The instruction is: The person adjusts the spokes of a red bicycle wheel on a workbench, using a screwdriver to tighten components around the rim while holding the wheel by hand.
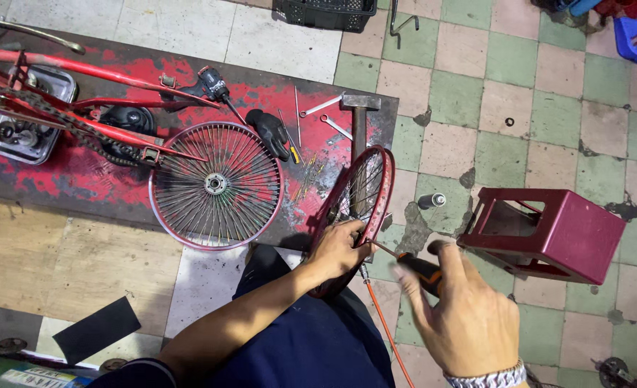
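An upright red spoked wheel [354,208] is gripped at its rim by the left hand [336,250], fingers curled shut, at 6 o'clock of the hammer [360,115]. The right hand [469,316] is closed round a screwdriver [412,266]. Rim judged stiff, light; spokes thin, bendable, so the rim is the place to be held

the left hand [336,251] is gripping the rim of an upright red wheel [354,208], while the right hand [469,316] is holding a screwdriver [412,266] with its tip at the spokes. a second wheel [216,185] is lying flat beside a red bicycle frame [81,72], and a maroon stool [548,233] is lying tipped on the tiled floor [520,93].
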